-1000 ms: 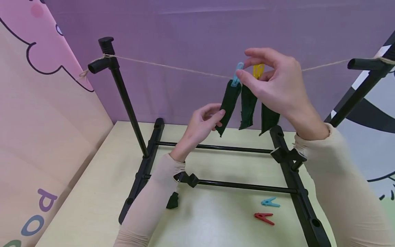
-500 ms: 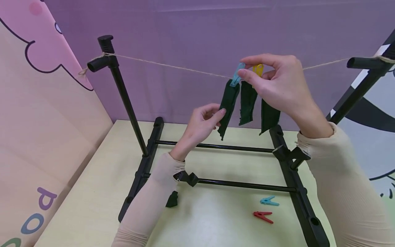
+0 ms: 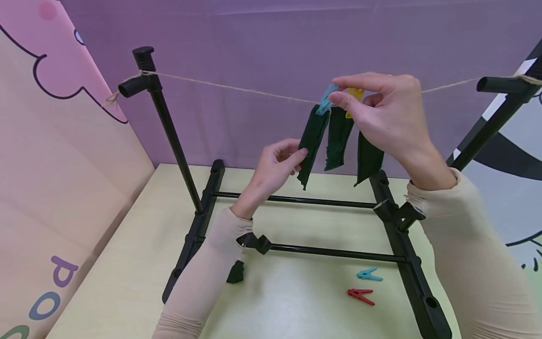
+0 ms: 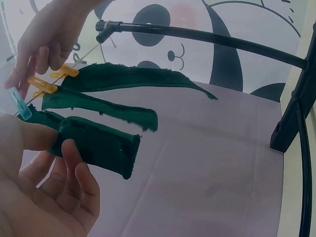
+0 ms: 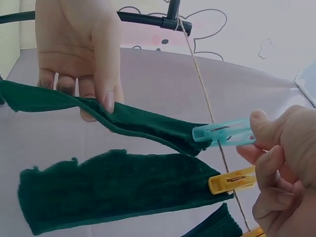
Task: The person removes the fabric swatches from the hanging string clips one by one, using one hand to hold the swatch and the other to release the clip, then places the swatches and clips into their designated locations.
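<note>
My right hand (image 3: 385,110) pinches a light blue clothespin (image 3: 326,100) between thumb and forefinger. The clothespin's jaws sit over the top end of a dark green cloth strip (image 3: 313,141) at the twine line (image 3: 237,88). Lower on that strip, my left hand (image 3: 275,169) pinches it between thumb and fingers. To its right hang a second green strip (image 3: 338,141) and a third green piece (image 3: 369,157). Yellow clothespins (image 5: 229,181) hold these two on the line; in the left wrist view they appear as orange clips (image 4: 42,85), partly behind my right hand in the head view.
The black frame (image 3: 330,253) stands on a pale table (image 3: 292,301), its posts (image 3: 173,136) bearing the twine. A blue clothespin (image 3: 370,274) and a red clothespin (image 3: 361,296) lie at the front right. A green scrap (image 3: 235,272) lies beside my left sleeve.
My right hand has lowered slightly and its upper fingers have come down, still holding the blue clothespin, which now leans more to the right. My left hand keeps its pinch on the strip.
</note>
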Action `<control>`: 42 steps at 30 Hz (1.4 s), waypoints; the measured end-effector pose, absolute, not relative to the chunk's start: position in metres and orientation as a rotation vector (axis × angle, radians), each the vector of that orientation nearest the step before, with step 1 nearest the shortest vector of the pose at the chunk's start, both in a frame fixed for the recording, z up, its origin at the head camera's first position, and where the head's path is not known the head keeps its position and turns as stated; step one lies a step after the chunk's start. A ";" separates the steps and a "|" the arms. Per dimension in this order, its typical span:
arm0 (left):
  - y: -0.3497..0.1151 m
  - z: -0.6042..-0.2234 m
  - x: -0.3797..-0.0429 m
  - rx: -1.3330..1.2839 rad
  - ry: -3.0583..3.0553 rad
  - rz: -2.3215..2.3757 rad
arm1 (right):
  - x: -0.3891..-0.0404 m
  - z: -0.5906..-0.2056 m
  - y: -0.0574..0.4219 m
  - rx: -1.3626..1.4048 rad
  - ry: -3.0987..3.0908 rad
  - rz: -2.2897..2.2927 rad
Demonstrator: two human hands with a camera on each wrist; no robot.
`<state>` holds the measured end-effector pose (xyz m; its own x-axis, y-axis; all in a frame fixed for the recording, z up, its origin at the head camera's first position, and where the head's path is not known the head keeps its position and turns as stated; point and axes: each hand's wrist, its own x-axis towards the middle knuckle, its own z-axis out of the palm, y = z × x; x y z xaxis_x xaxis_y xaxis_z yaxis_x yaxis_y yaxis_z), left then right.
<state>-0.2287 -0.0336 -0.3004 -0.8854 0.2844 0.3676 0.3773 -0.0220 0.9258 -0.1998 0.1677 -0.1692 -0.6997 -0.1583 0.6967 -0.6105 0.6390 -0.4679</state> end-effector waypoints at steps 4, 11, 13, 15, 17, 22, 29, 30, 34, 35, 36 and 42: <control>-0.034 -0.300 -0.229 -0.729 -2.136 -2.082 | -0.199 -0.169 0.168 0.587 -2.223 0.937; -0.036 -0.298 -0.231 -0.717 -2.118 -2.083 | -0.198 -0.170 0.168 0.569 -2.192 0.959; -0.036 -0.298 -0.231 -0.712 -2.123 -2.075 | -0.198 -0.170 0.167 0.573 -2.172 0.965; -0.037 -0.298 -0.231 -0.708 -2.129 -2.066 | -0.197 -0.171 0.167 0.580 -2.148 0.963; -0.038 -0.298 -0.231 -0.704 -2.135 -2.052 | -0.198 -0.171 0.167 0.596 -2.119 0.963; -0.039 -0.300 -0.232 -0.702 -2.144 -2.013 | -0.198 -0.173 0.166 0.680 -2.023 0.964; -0.040 -0.301 -0.231 -0.698 -2.143 -1.995 | -0.197 -0.172 0.166 0.695 -1.956 1.011; -0.040 -0.302 -0.231 -0.697 -2.143 -1.998 | -0.197 -0.172 0.166 0.696 -1.946 1.026; -0.040 -0.303 -0.230 -0.689 -2.151 -1.993 | -0.198 -0.173 0.171 0.736 -1.912 1.032; -0.041 -0.304 -0.230 -0.691 -2.161 -1.979 | -0.199 -0.173 0.172 0.749 -1.903 1.032; -0.042 -0.304 -0.230 -0.692 -2.173 -1.958 | -0.198 -0.173 0.172 0.748 -1.897 1.035; -0.048 -0.310 -0.231 -0.653 -2.229 -1.873 | -0.196 -0.174 0.173 0.730 -1.885 1.043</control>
